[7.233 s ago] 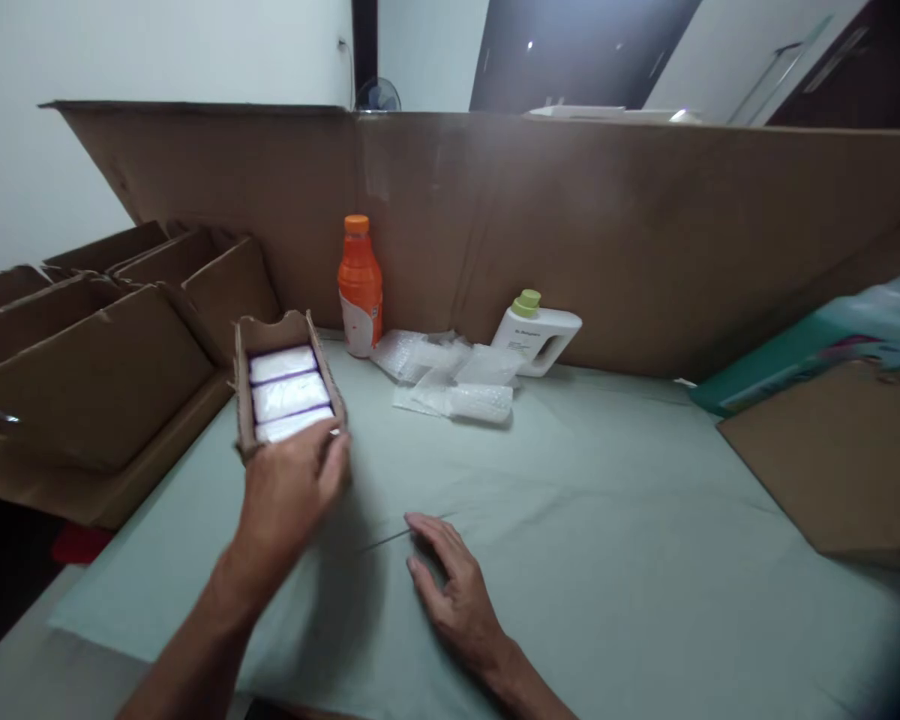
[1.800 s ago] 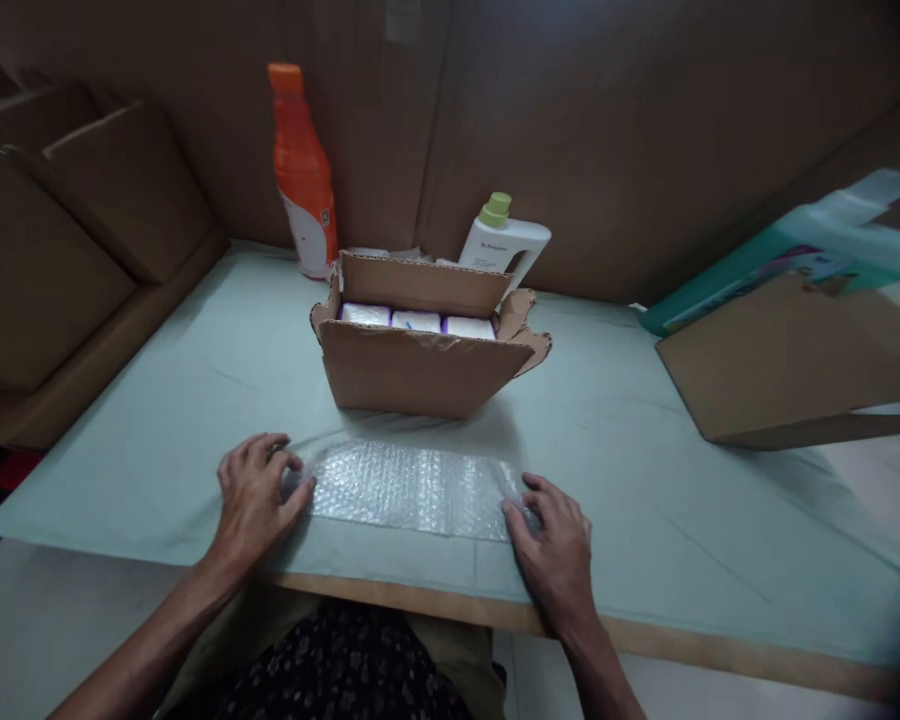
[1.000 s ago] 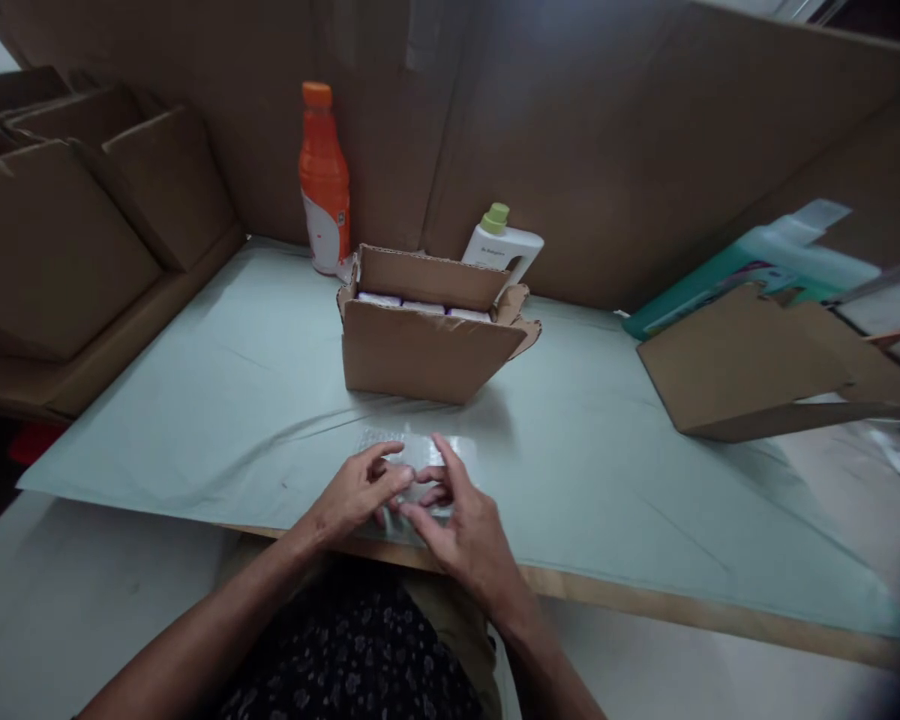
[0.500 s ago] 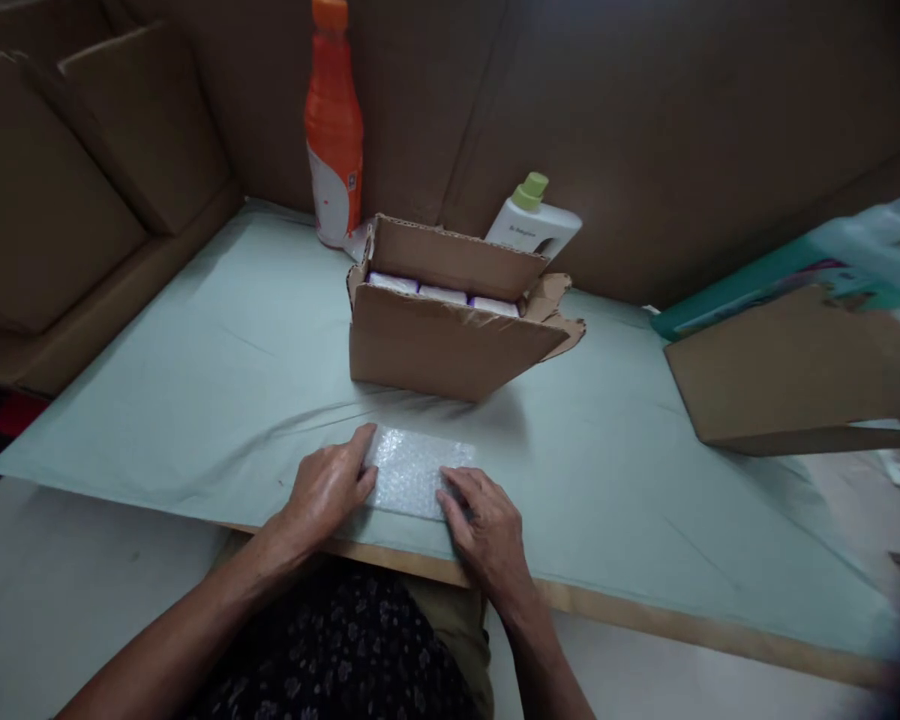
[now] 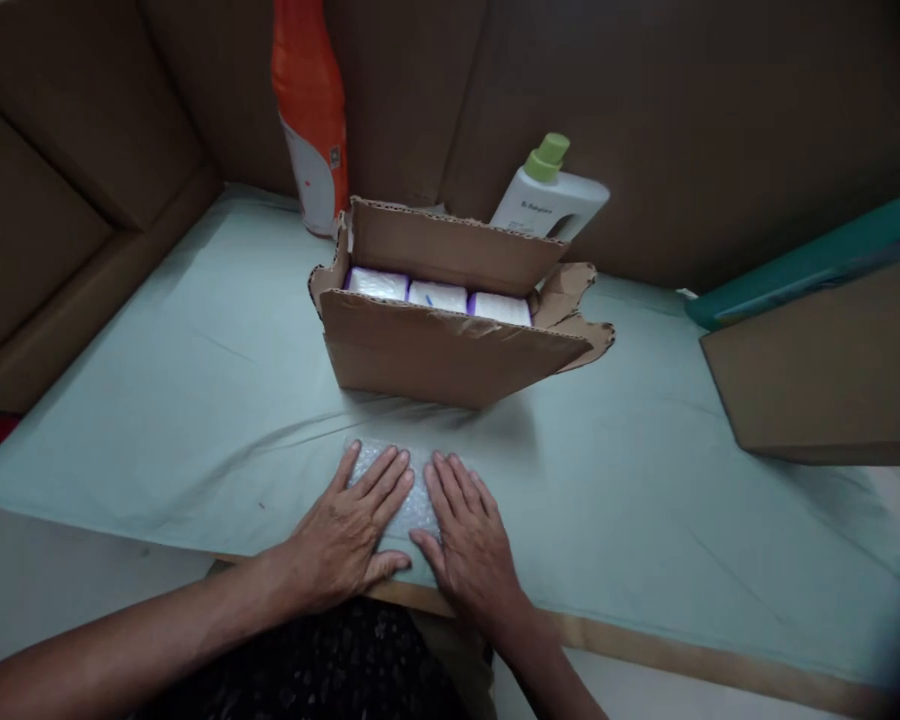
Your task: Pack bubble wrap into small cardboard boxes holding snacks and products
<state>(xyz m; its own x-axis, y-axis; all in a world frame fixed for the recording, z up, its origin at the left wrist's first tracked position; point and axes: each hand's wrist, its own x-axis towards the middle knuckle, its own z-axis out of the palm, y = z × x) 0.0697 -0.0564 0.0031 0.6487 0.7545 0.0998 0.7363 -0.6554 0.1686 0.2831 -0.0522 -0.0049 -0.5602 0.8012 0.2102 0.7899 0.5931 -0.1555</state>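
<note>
A sheet of bubble wrap (image 5: 414, 508) lies flat near the front edge of the covered table, partly hidden under both hands. My left hand (image 5: 356, 520) rests palm down on its left part, fingers stretched out and thumb apart. On the right part lies my right hand (image 5: 471, 530), also flat, with its fingers extended and its thumb pointing inward. Just beyond the hands stands an open cardboard box (image 5: 450, 355). Several white packs with purple edges (image 5: 438, 296) sit in a row inside it.
An orange bottle (image 5: 311, 110) stands behind the box at left, a white bottle with a green cap (image 5: 547, 195) at right. Another cardboard box (image 5: 825, 370) with a teal bottle (image 5: 802, 255) is at far right. Cardboard panels (image 5: 607, 90) wall the back. Pale green cloth (image 5: 180, 400) covers the table.
My hands have gone from gripping the bubble wrap's side edges to lying flat on top of it, closer together. The camera view has come nearer the box.
</note>
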